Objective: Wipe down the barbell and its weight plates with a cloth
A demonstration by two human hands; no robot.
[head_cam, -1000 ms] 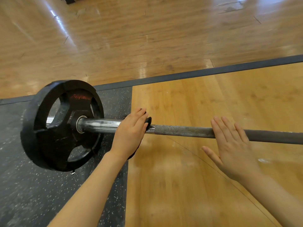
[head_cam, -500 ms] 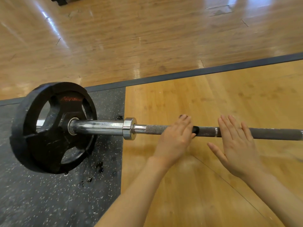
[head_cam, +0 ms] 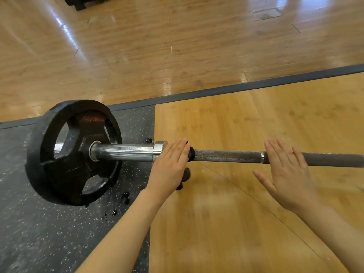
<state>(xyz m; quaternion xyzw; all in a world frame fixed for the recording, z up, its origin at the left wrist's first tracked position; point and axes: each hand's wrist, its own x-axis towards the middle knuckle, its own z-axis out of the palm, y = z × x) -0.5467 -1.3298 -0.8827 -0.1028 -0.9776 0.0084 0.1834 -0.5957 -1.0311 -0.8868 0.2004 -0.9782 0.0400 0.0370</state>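
A: Barbell (head_cam: 226,155) lies across the wooden platform (head_cam: 256,119), its black weight plate (head_cam: 65,164) on rubber matting (head_cam: 39,233). How will it handle?

B: Heavy, rigid, prone to rolling. The left hand (head_cam: 169,166), beside the chrome collar (head_cam: 160,149), presses a dark cloth (head_cam: 190,152) around the knurled shaft, fingers flat. The right hand (head_cam: 285,174) rests open further from the collar, holding nothing, steadying.

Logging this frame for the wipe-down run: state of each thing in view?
barbell: lying across the floor, one end loaded
weight plate: on the sleeve, upright, resting on the rubber mat
cloth: dark, pressed on the bar under the left hand
left hand: flat on cloth, beside the collar
right hand: open, fingers flat on the bar
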